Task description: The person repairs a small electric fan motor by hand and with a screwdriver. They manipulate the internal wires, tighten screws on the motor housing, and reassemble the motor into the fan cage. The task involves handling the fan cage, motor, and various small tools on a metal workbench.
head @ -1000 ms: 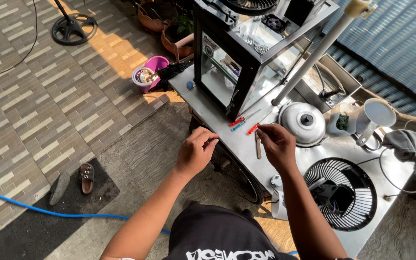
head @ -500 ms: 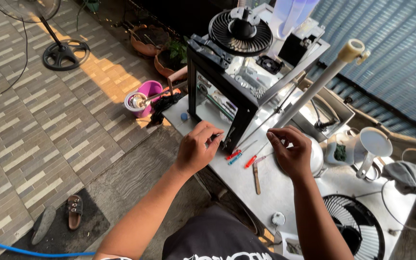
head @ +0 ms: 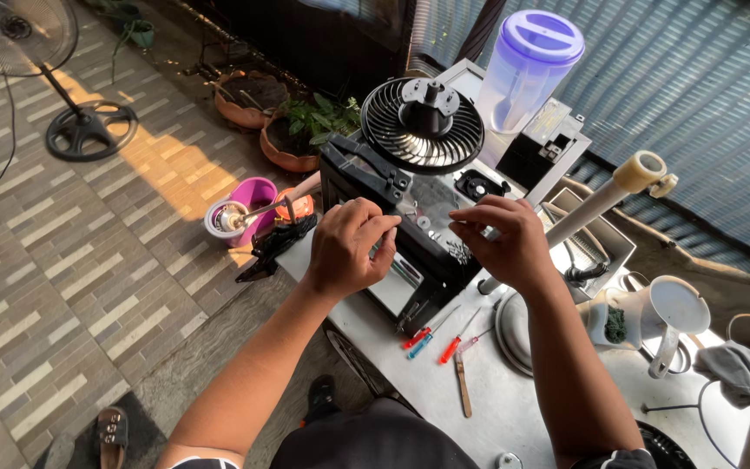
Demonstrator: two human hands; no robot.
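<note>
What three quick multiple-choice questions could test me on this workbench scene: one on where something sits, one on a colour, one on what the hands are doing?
1. Where does the round black fan grille lie?
A. On the floor
B. On top of the black box frame
C. In the purple bucket

2. What colour is the lid of the clear jug?
A. Purple
B. Green
C. Orange

3. What state are the two hands in?
A. Both hang at the person's sides
B. Each grips a screwdriver
C. Both are up at the frame's top edge

Answers:
1 B: the grille rests across the frame's top.
2 A: the lid is pale purple.
3 C: the left hand and right hand are both at the frame, while the screwdrivers lie on the table.
</note>
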